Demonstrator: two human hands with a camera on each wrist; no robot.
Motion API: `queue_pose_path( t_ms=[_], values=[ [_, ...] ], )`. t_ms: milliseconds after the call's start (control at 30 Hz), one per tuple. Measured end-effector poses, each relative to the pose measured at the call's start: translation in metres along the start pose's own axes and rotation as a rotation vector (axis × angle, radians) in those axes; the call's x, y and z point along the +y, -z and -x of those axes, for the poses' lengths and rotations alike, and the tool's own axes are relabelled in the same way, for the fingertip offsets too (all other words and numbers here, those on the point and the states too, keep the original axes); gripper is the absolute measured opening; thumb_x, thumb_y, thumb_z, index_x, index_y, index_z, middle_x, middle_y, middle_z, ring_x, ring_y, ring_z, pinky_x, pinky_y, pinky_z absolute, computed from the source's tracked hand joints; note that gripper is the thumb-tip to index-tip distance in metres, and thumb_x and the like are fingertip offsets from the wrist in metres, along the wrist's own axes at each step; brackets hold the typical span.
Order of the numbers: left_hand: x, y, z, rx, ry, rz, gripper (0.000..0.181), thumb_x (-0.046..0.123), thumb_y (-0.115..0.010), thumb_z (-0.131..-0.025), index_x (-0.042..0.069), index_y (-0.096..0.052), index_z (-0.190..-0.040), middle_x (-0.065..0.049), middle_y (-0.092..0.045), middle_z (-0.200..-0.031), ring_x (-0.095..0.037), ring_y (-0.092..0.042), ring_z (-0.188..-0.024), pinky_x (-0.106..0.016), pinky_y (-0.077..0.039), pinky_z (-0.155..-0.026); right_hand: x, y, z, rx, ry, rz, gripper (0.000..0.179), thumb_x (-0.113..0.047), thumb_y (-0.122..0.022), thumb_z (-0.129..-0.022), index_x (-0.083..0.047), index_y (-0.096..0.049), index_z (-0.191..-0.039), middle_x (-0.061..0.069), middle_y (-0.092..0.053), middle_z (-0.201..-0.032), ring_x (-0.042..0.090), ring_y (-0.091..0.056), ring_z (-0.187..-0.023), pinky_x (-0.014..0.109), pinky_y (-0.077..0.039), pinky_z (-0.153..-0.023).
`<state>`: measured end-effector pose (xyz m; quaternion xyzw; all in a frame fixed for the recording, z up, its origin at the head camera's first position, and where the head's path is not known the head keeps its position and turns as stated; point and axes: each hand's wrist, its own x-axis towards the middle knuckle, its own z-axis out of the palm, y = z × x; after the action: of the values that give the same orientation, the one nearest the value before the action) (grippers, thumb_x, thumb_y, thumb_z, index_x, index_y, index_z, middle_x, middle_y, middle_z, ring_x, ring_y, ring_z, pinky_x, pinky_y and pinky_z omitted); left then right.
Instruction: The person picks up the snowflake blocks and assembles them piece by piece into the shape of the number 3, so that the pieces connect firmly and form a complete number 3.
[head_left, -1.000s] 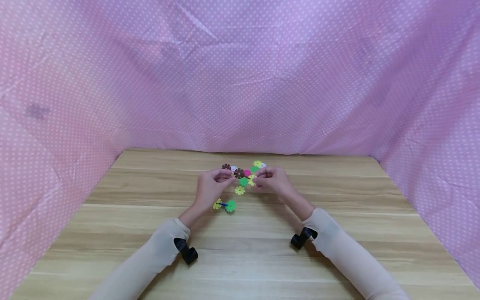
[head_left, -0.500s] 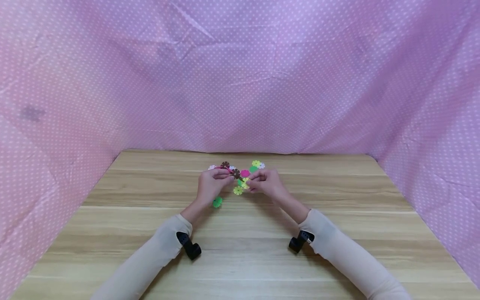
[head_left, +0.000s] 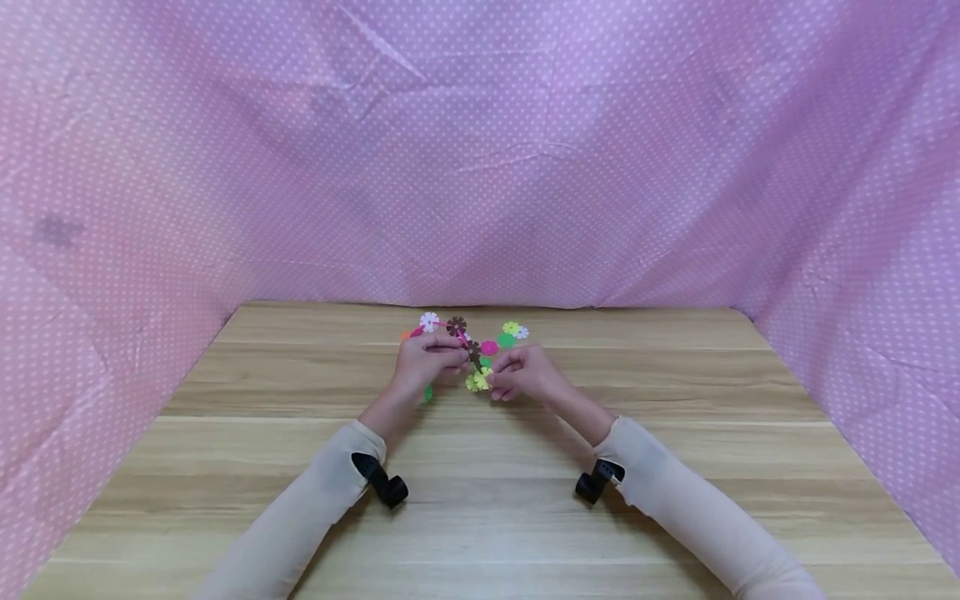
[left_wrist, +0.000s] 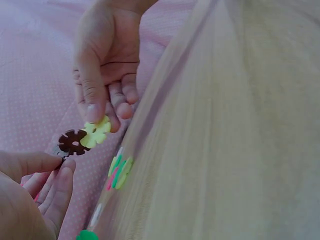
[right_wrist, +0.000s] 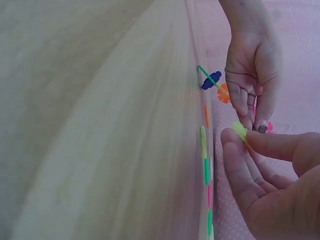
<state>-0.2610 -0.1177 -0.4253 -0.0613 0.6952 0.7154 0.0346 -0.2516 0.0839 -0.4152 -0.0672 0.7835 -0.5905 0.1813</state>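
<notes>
My left hand (head_left: 418, 364) pinches a chain of joined flower-shaped plastic discs between thumb and fingers. The chain curves past the hand, with a white disc (head_left: 429, 322) and a brown disc (head_left: 457, 326) beyond the fingers. A dark blue disc (right_wrist: 212, 80) and an orange disc (right_wrist: 223, 93) show behind that hand in the right wrist view. At the near end, another brown disc (left_wrist: 66, 142) meets a yellow disc (left_wrist: 96, 133), their edges overlapping. My right hand (head_left: 531, 372) pinches this yellow disc by its edge, thumb against fingers. The left fingers hide part of the chain.
Loose discs lie on the wooden table (head_left: 480, 517) beyond the hands, among them a pink one (head_left: 489, 347), a green one (head_left: 506, 340) and a white one (head_left: 522, 332). A pink dotted cloth (head_left: 480, 167) walls the back and sides.
The yellow disc in my right hand has moved left and nearer me, along with the brown disc. The chain has turned, bringing its white disc into view and its green end behind my left hand.
</notes>
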Motion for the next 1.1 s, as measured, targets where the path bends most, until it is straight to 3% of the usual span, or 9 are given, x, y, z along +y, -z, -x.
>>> queue_pose_path(
  t_ms=[333,600,733,867,967,1100],
  values=[
    [0.006,0.008,-0.005,-0.107,-0.007,-0.038,0.025,-0.009,-0.075,-0.083,-0.008,-0.07,-0.108,-0.007,-0.074,-0.095,-0.011,-0.072,-0.074,-0.031,-0.064,-0.078,-0.003,0.003,-0.004,-0.06,0.023,0.109,0.015,0.0,-0.075,-0.088,0.009,-0.072,-0.1,0.013,-0.075,-0.08,0.015,-0.069,-0.065,0.035,-0.063,-0.067],
    [0.006,0.016,-0.012,-0.167,-0.026,-0.082,0.023,-0.009,-0.074,-0.084,-0.01,-0.07,-0.106,-0.002,-0.071,-0.091,-0.009,-0.071,-0.071,-0.024,-0.062,-0.07,-0.006,0.007,-0.01,-0.095,0.043,0.193,0.016,-0.001,-0.075,-0.089,0.008,-0.072,-0.103,0.019,-0.075,-0.087,0.018,-0.07,-0.069,0.036,-0.063,-0.069],
    [0.006,0.02,-0.016,-0.186,-0.021,-0.143,0.023,-0.009,-0.075,-0.083,-0.01,-0.07,-0.106,-0.002,-0.07,-0.091,-0.009,-0.069,-0.071,-0.024,-0.062,-0.069,-0.004,0.01,-0.017,-0.121,0.094,0.27,0.019,0.0,-0.075,-0.088,0.007,-0.072,-0.105,0.02,-0.075,-0.092,0.017,-0.07,-0.072,0.031,-0.061,-0.067],
    [0.006,0.023,-0.02,-0.211,-0.031,-0.208,0.023,-0.007,-0.076,-0.082,-0.008,-0.071,-0.105,-0.002,-0.073,-0.087,-0.009,-0.068,-0.071,-0.024,-0.062,-0.068,-0.001,0.012,-0.024,-0.201,0.184,0.376,0.023,0.001,-0.076,-0.087,0.006,-0.071,-0.109,0.02,-0.074,-0.095,0.013,-0.065,-0.073,0.024,-0.057,-0.065],
    [0.005,0.025,-0.021,-0.249,-0.046,-0.238,0.024,-0.006,-0.076,-0.082,-0.008,-0.071,-0.106,-0.004,-0.074,-0.087,-0.011,-0.068,-0.071,-0.026,-0.062,-0.068,0.001,0.013,-0.03,-0.268,0.246,0.432,0.026,0.001,-0.076,-0.087,0.005,-0.07,-0.112,0.018,-0.071,-0.091,0.01,-0.061,-0.071,0.02,-0.053,-0.062],
    [0.001,0.026,-0.023,-0.279,-0.059,-0.247,0.024,-0.006,-0.076,-0.083,-0.008,-0.071,-0.106,-0.005,-0.074,-0.087,-0.011,-0.068,-0.073,-0.026,-0.062,-0.07,0.0,0.011,-0.036,-0.318,0.267,0.466,0.03,0.002,-0.076,-0.087,0.004,-0.069,-0.116,0.015,-0.068,-0.086,0.01,-0.057,-0.067,0.02,-0.051,-0.06]
  ],
)
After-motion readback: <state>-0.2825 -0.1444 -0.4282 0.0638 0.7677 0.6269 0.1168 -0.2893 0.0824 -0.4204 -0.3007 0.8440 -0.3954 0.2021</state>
